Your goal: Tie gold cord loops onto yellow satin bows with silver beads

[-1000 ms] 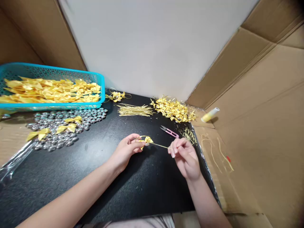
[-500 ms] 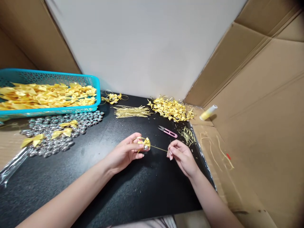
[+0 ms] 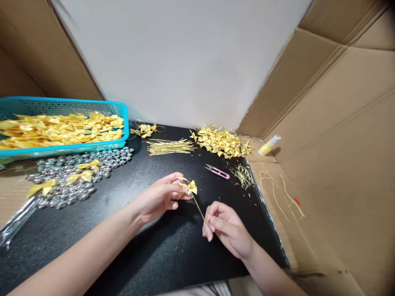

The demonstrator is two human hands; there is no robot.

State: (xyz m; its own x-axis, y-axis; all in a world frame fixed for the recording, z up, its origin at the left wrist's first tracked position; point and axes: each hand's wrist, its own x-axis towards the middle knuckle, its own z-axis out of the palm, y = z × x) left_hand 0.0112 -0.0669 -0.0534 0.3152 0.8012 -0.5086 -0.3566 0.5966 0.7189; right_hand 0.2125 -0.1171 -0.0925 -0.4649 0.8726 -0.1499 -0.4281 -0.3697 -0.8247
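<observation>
My left hand pinches a small yellow ribbon bow, with a silver bell or bead at its middle and a loop of gold cord above it. From the bow a gold cord runs taut, down and to the right. Its far end is between the closed fingertips of my right hand. Part of the bow is hidden behind my left thumb and fingers. Beyond my right hand, pink thread snips lie on the black table.
At the left a blue basket holds many yellow bows, with silver beads in front. Farther back lie cut gold cords and a heap of finished-looking bows. Cord scraps and a thread spool are at the right.
My right hand has swung down and toward me, so the cord now slants downward instead of running nearly level. My left hand keeps its hold on the bow. The view has shifted slightly.
</observation>
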